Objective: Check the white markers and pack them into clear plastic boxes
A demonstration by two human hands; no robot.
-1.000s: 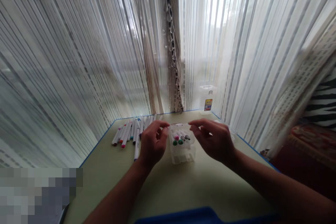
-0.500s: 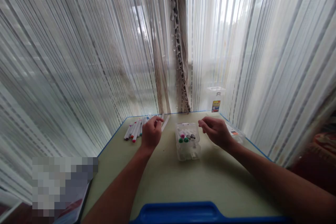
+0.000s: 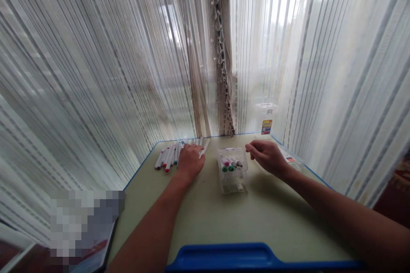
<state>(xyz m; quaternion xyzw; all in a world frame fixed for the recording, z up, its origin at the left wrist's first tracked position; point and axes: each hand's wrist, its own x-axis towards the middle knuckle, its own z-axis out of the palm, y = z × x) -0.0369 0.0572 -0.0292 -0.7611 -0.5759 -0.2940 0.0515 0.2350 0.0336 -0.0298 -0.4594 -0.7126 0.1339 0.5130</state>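
My left hand (image 3: 191, 160) lies over the right part of a spread of white markers (image 3: 169, 155) with coloured ends. Its fingers reach forward, apart, and their tips touch or hover over the markers; I cannot tell which. Right of that hand, a clear plastic case (image 3: 233, 183) stands on the table, holding several markers (image 3: 231, 164) with green, pink and grey ends toward me. Beside the case's right edge, my right hand (image 3: 265, 154) is curled closed, thumb against the forefinger. Nothing shows in it, and it is apart from the case.
The pale green table (image 3: 205, 217) has a blue rim and a blue tray (image 3: 224, 256) at its near edge. A clear labelled container (image 3: 267, 121) stands at the back right, with another clear plastic piece (image 3: 293, 160) near my right wrist. Striped curtains (image 3: 144, 51) hang behind.
My left hand has gone from curled fingers to lying lower over the markers with fingers stretched out. The right hand stays closed beside the case. The view has shifted slightly.
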